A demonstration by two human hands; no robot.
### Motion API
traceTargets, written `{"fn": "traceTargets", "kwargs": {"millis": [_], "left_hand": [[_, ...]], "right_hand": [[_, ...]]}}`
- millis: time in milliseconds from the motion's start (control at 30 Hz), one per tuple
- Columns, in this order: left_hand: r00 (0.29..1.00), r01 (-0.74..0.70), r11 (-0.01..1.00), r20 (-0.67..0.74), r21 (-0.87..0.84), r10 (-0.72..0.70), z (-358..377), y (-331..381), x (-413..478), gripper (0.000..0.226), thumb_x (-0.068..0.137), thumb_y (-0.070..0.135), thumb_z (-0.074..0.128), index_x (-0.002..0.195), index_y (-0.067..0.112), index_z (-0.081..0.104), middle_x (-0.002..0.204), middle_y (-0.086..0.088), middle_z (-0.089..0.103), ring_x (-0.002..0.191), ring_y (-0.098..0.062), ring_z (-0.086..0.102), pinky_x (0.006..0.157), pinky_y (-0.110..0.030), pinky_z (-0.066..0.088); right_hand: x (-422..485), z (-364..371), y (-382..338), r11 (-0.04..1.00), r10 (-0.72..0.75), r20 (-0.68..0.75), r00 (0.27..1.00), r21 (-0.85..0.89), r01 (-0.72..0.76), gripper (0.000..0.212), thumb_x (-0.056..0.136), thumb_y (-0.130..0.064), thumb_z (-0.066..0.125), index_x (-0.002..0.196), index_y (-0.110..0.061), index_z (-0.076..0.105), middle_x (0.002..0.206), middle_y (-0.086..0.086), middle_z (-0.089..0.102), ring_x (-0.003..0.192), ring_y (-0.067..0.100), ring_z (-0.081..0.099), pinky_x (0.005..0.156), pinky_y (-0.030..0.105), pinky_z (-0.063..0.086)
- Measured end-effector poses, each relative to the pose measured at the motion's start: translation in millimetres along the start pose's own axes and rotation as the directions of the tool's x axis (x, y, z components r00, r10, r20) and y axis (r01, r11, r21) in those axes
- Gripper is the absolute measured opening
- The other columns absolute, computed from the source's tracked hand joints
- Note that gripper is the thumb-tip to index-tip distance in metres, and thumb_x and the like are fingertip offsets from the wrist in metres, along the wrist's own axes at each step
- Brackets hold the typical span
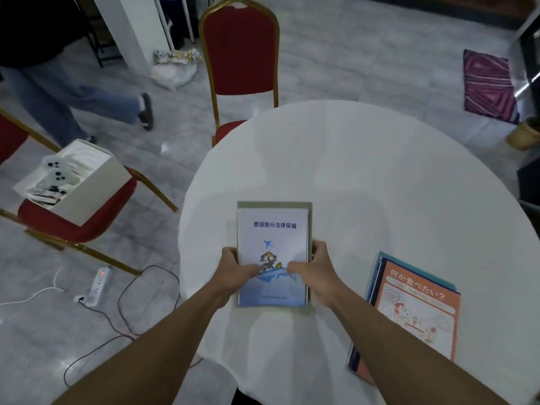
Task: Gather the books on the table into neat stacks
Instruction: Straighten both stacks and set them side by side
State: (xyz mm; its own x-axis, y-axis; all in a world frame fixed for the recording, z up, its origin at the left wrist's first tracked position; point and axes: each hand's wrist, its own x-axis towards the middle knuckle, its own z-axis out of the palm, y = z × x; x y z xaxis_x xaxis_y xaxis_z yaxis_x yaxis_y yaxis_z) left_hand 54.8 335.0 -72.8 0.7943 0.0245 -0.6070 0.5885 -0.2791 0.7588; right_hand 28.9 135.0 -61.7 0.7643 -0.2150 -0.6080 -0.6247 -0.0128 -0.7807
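Head view: two book stacks [274, 252], two hands [238, 270].

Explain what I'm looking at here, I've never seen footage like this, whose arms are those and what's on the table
There is no machine here. One wide camera worn on a person's head looks forward and down, so the two bare arms reaching in from below are the wearer's own. The left hand and right hand grip the sides of a blue-and-white book, which lies on a larger grey-green book, squaring up that stack. It rests on a round table with a white cloth. To the right lies a second stack topped by an orange book. Red chairs stand around the table, and someone else walks past at upper left.
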Motion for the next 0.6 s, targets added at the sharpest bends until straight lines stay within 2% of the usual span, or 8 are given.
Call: {"fn": "traceTargets", "kwargs": {"millis": [67, 100, 200, 267, 367, 433, 567, 600], "left_hand": [[0.988, -0.154, 0.988, -0.019, 0.006, 0.155, 2.2, 12.3, -0.8, 0.055, 0.075, 0.011, 0.079, 0.110, 0.013, 0.036, 0.105, -0.002, 0.056, 0.090, -0.011, 0.062, 0.066, -0.022, 0.055], [0.971, -0.240, 0.971, -0.023, -0.002, 0.240, 3.2, 17.8, -1.5, 0.057, 0.076, 0.009, 0.079, 0.112, 0.014, 0.034, 0.108, -0.001, 0.054, 0.095, -0.010, 0.062, 0.071, -0.024, 0.057], [0.876, -0.482, 0.875, -0.018, 0.037, 0.483, 3.7, 27.3, -5.8, 0.057, 0.081, -0.001, 0.071, 0.120, 0.013, 0.033, 0.119, -0.010, 0.047, 0.110, -0.017, 0.059, 0.081, -0.032, 0.060], [0.803, -0.594, 0.795, 0.034, 0.126, 0.595, 3.6, 24.6, -6.6, 0.061, 0.082, -0.007, 0.066, 0.128, 0.017, 0.034, 0.123, -0.006, 0.040, 0.117, -0.015, 0.051, 0.086, -0.022, 0.057], [0.753, -0.654, 0.727, 0.086, 0.211, 0.653, 5.7, 21.9, -9.3, 0.077, 0.081, -0.008, 0.062, 0.132, 0.038, 0.028, 0.121, 0.009, 0.032, 0.120, -0.006, 0.040, 0.093, -0.005, 0.047], [0.725, -0.682, 0.692, 0.089, 0.237, 0.683, 7.8, 22.5, -10.8, 0.085, 0.081, -0.008, 0.061, 0.131, 0.050, 0.024, 0.118, 0.015, 0.029, 0.121, -0.003, 0.037, 0.095, -0.001, 0.041], [0.716, -0.694, 0.680, 0.123, 0.237, 0.688, 4.6, 30.8, -11.0, 0.075, 0.085, -0.007, 0.059, 0.130, 0.042, 0.025, 0.121, 0.010, 0.029, 0.122, -0.012, 0.041, 0.100, -0.021, 0.048], [0.716, -0.694, 0.678, 0.131, 0.243, 0.685, 3.5, 32.7, -10.2, 0.072, 0.085, -0.006, 0.060, 0.131, 0.038, 0.026, 0.120, 0.010, 0.028, 0.122, -0.013, 0.041, 0.098, -0.022, 0.050]], "right_hand": [[-3.8, 0.8, -14.7, 0.987, -0.161, -0.043, 0.986, -0.002, 0.161, 0.060, 0.066, -0.003, 0.078, 0.105, -0.034, 0.045, 0.103, 0.004, 0.065, 0.085, 0.012, 0.067, 0.063, 0.023, 0.057], [-5.6, 1.3, -21.3, 0.974, -0.228, -0.062, 0.972, -0.004, 0.228, 0.059, 0.065, -0.004, 0.076, 0.102, -0.038, 0.046, 0.099, -0.001, 0.066, 0.082, 0.010, 0.068, 0.061, 0.019, 0.055], [-10.7, -0.7, -30.3, 0.940, -0.341, -0.085, 0.936, -0.034, 0.339, 0.059, 0.065, -0.004, 0.073, 0.103, -0.045, 0.053, 0.092, -0.011, 0.070, 0.085, 0.004, 0.070, 0.066, 0.021, 0.059], [-14.2, -5.6, -25.3, 0.933, -0.359, -0.098, 0.928, -0.041, 0.357, 0.061, 0.069, 0.001, 0.074, 0.112, -0.038, 0.056, 0.097, -0.011, 0.071, 0.090, 0.001, 0.070, 0.067, 0.017, 0.058], [-18.3, -12.4, -13.6, 0.924, -0.381, -0.107, 0.918, -0.071, 0.376, 0.064, 0.074, 0.002, 0.078, 0.123, -0.029, 0.053, 0.106, -0.014, 0.069, 0.095, -0.006, 0.068, 0.073, 0.012, 0.055], [-20.3, -13.3, -11.7, 0.914, -0.403, -0.094, 0.910, -0.095, 0.395, 0.066, 0.075, 0.000, 0.080, 0.127, -0.029, 0.050, 0.107, -0.015, 0.068, 0.095, -0.012, 0.065, 0.074, 0.008, 0.053], [-21.1, -15.8, -18.3, 0.899, -0.428, -0.055, 0.902, -0.133, 0.418, 0.067, 0.077, 0.001, 0.081, 0.126, -0.030, 0.046, 0.107, -0.016, 0.065, 0.092, -0.020, 0.061, 0.071, 0.003, 0.049], [-20.5, -17.0, -18.5, 0.893, -0.437, -0.050, 0.898, -0.145, 0.426, 0.067, 0.077, 0.001, 0.081, 0.125, -0.030, 0.046, 0.108, -0.016, 0.065, 0.093, -0.020, 0.061, 0.071, 0.003, 0.049]]}}
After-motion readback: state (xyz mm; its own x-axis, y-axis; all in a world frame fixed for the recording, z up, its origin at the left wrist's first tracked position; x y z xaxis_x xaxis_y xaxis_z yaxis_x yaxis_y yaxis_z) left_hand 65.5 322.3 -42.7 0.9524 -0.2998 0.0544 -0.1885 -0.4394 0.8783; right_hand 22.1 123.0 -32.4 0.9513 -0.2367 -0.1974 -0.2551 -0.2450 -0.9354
